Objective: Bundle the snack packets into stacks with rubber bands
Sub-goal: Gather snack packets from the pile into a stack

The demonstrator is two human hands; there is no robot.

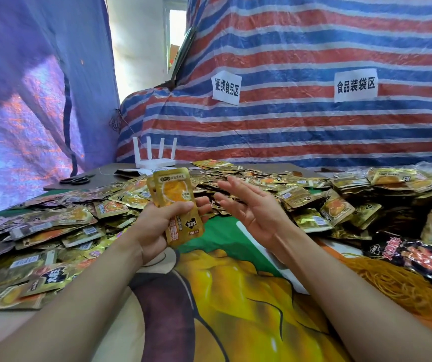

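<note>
Striped tarp [301, 48] behind the table, heap of gold snack packets [52, 231] running off both frame edges, tangle of yellow rubber bands [392, 280] cut off at right, left hand [157, 226] gripping a thin upright stack of packets [177, 202], count unclear, right hand [251, 205] spread-fingered just beside it, holding nothing.

1. Your snack packets [174, 198] are gold, with an orange picture.
2. The tarp [288, 126] shows red, blue and white stripes.
3. The rubber bands [397, 283] are yellow-brown.
4. The printed cloth [225, 231] under them is green and yellow.
5. The router [154, 161] is white.
</note>
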